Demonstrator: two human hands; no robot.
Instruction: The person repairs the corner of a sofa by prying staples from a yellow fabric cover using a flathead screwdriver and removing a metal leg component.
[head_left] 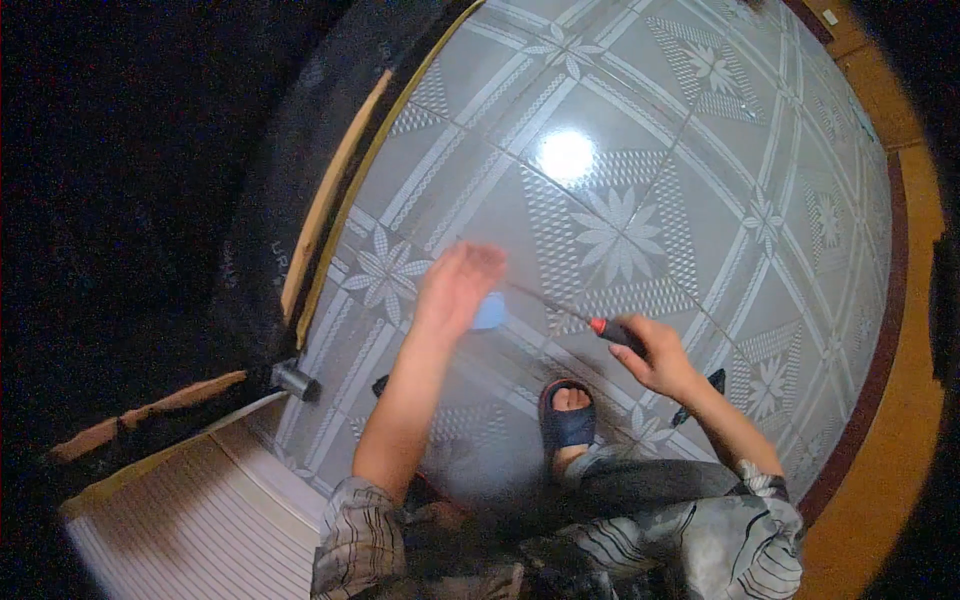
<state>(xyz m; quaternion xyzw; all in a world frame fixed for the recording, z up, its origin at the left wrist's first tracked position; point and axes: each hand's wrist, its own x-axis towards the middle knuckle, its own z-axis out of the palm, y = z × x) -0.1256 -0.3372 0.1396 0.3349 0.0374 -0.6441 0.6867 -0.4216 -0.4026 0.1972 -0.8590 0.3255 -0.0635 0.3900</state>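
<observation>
My right hand (pixel 655 355) is wrapped round the black-and-red handle of a screwdriver (pixel 600 326). Its thin shaft points up and left, toward my other hand. My left hand (pixel 463 285) is raised over the tiled floor, its fingers smeared by motion, so I cannot see whether they hold anything. Just beside that hand, a small light blue piece (pixel 489 312) shows, partly covered by it; its kind is unclear.
A large dark fabric-covered piece with a bare wooden strip (pixel 340 190) fills the left side. A grey cylindrical leg (pixel 297 381) juts from its corner, above a pale ribbed surface (pixel 200 510). My slippered foot (pixel 570 412) rests on patterned tiles (pixel 620 235).
</observation>
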